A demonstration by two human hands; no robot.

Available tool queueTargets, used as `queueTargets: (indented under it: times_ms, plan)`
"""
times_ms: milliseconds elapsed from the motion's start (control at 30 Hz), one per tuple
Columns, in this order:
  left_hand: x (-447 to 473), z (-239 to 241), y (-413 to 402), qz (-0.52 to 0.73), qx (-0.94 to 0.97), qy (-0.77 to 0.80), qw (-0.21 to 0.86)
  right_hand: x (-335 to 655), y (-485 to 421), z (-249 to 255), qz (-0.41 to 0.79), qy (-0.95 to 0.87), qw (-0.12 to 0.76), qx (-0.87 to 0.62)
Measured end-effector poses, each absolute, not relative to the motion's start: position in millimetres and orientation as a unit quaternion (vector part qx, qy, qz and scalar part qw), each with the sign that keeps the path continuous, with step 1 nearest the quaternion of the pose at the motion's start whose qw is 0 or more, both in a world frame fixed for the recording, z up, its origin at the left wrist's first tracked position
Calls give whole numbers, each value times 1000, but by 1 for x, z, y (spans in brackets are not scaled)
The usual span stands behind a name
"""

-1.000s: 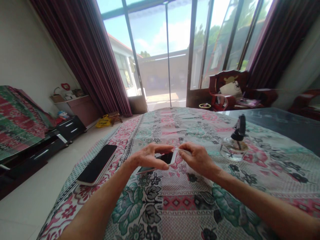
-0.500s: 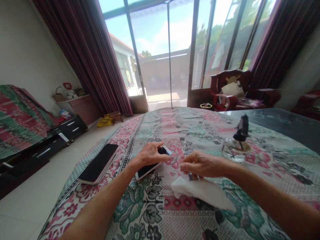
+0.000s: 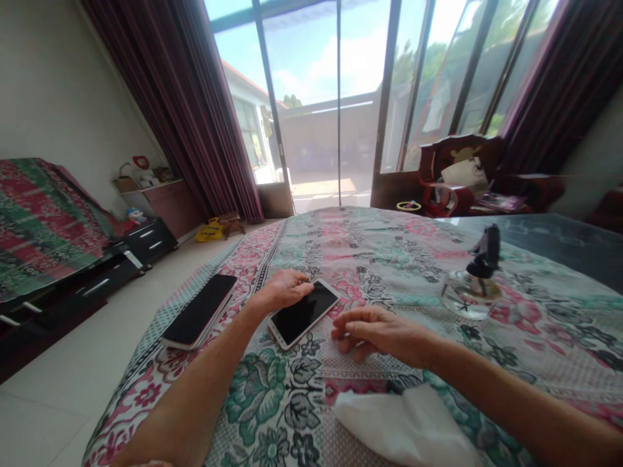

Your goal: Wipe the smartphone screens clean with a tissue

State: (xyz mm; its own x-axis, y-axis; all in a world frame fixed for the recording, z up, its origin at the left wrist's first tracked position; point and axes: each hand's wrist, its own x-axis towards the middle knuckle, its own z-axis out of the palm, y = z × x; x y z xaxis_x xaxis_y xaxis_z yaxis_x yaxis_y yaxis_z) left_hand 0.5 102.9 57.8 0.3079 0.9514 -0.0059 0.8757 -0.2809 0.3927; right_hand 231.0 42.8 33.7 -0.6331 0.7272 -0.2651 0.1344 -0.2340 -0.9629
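Presently: white phone point(image 3: 305, 312), flat on table point(image 3: 389, 259); left hand point(image 3: 285, 290) loosely touching its far edge, right hand point(image 3: 374, 331) open beside. Risk: careless nudge slides it toward, perhaps, second phone point(image 3: 199, 311).

White-edged phone point(image 3: 304, 312), dark screen up, flat on floral cloth point(image 3: 389, 259)

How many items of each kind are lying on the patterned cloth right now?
Phones: 2, the white-edged phone by the left hand and the dark phone near the cloth's edge.
White tissue: 1.
Glass spray bottle: 1.
Total: 4.
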Motion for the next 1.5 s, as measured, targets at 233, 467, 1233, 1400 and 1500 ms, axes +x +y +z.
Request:
queueTargets:
  times_ms: [233,467,1233,1400,1500]
  plan:
    - [-7,57,104,98,780,575,226,224,35,27,780,-468,247,-334]
    - [-14,50,113,116,717,575,378,225,36,29,788,-458,243,-331]
    - [19,60,85,53,859,492,130,249,67,31,605,-567,252,-499]
    - [3,76,86,131,880,382,249,250,68,33,622,-558,252,-488]
    - [4,78,85,140,875,361,290,251,69,33,623,-557,262,-483]
